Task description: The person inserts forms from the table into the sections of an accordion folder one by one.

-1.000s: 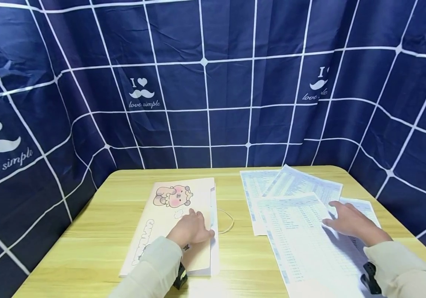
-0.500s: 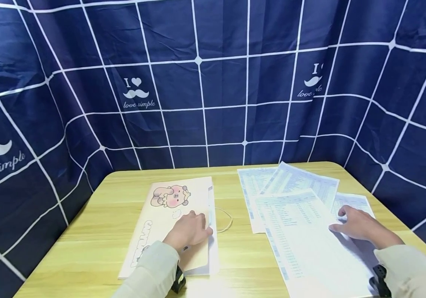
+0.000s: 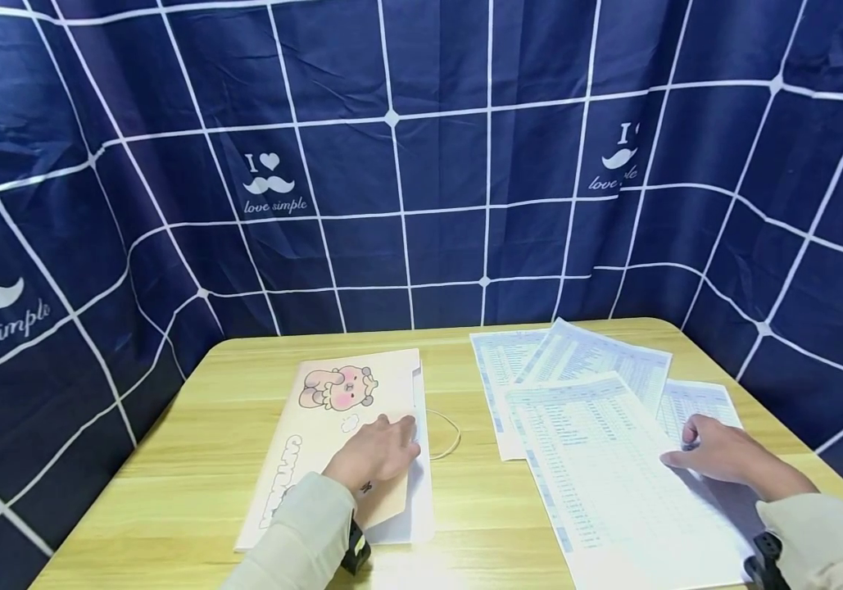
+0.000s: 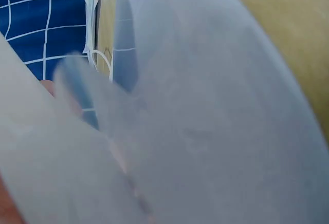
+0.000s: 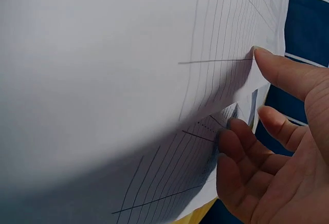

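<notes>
On the left lies a cream document folder (image 3: 340,442) with a bear drawing, its cover edge slightly raised. My left hand (image 3: 377,451) grips that right cover edge. Under the cover, whitish translucent sleeves (image 4: 205,106) fill much of the left wrist view; most of the left fingers are hidden there. My right hand (image 3: 723,455) is at the right edge of the top printed sheet (image 3: 613,467). In the right wrist view, the thumb (image 5: 288,72) touches that sheet's edge, while the other fingers (image 5: 241,162) curve loosely below, apart from the thumb, near a lower sheet (image 5: 169,178).
More printed sheets lie fanned beneath the top one, including a back left sheet (image 3: 498,369), a tilted sheet (image 3: 598,352) and a right sheet (image 3: 701,406). An elastic loop (image 3: 454,434) extends from the folder. A blue checked curtain (image 3: 436,246) borders the wooden table (image 3: 244,369).
My right hand has shifted right, from over the sheets to the top sheet's edge. The folder's cover has lifted at its lower right corner under my left hand. The head view has turned slightly.
</notes>
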The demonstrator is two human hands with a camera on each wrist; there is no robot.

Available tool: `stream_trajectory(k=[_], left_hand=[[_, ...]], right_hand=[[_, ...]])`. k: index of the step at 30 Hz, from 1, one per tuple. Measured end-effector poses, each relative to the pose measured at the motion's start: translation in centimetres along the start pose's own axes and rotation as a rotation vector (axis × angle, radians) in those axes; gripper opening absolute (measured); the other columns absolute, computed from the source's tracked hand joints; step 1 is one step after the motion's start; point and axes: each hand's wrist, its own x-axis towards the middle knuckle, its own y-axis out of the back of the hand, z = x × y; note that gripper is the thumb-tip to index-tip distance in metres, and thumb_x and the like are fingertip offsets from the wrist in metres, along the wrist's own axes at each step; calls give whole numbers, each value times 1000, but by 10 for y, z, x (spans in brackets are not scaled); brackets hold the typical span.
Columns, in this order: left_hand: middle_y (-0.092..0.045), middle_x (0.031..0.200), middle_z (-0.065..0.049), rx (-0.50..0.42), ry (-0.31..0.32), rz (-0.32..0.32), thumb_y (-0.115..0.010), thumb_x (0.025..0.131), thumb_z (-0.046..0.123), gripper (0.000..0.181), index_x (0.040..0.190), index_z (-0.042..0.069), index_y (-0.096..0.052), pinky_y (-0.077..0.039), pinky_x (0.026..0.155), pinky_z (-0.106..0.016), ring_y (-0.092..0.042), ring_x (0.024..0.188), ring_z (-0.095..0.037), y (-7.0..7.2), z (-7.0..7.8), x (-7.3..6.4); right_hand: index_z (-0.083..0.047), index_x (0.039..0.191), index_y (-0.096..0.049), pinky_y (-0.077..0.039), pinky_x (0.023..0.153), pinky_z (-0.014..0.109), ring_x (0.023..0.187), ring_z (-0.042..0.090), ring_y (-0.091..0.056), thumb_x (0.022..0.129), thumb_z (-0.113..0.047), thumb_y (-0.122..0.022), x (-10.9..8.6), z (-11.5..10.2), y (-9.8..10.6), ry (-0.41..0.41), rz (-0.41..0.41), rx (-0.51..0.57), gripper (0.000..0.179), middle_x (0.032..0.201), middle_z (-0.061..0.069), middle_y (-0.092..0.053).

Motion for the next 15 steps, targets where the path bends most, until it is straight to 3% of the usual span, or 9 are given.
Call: stream_trajectory(k=[15], left_hand=[[-41, 142, -24, -77, 2, -45, -31, 94, 32, 51, 142, 20, -42, -35, 100, -61, -39, 130, -45, 5, -2, 0]], right_hand=[[0, 89, -46, -34, 57, 29, 67, 21, -46, 76, -44, -72, -3, -4, -3, -26, -5, 62, 53, 72, 6, -45]])
